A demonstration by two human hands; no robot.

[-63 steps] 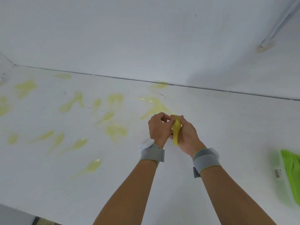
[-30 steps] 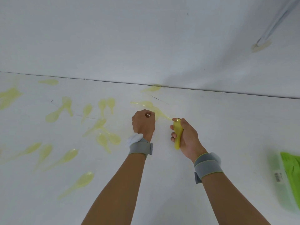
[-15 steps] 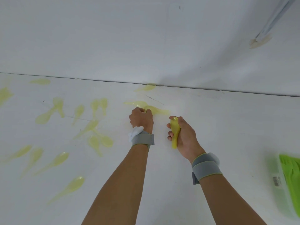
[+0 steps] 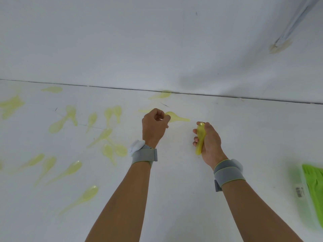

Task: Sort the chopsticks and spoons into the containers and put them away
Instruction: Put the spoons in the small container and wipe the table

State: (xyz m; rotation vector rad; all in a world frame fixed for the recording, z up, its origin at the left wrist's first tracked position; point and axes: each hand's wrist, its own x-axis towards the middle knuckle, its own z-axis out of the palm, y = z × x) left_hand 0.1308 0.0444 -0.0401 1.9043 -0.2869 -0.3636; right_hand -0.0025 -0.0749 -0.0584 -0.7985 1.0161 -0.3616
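While right hand point(image 4: 208, 138) grips stacked spoons point(image 4: 200, 138), left hand point(image 4: 154, 127) pinches table spoon point(image 4: 176, 117)

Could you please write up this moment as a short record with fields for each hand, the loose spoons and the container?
left hand: fingers pinching the bowl end of a yellow spoon lying on the white table
right hand: gripping a stack of yellow spoons
loose spoons: many, scattered over the table's left half
container: green, at the right edge, partly out of view
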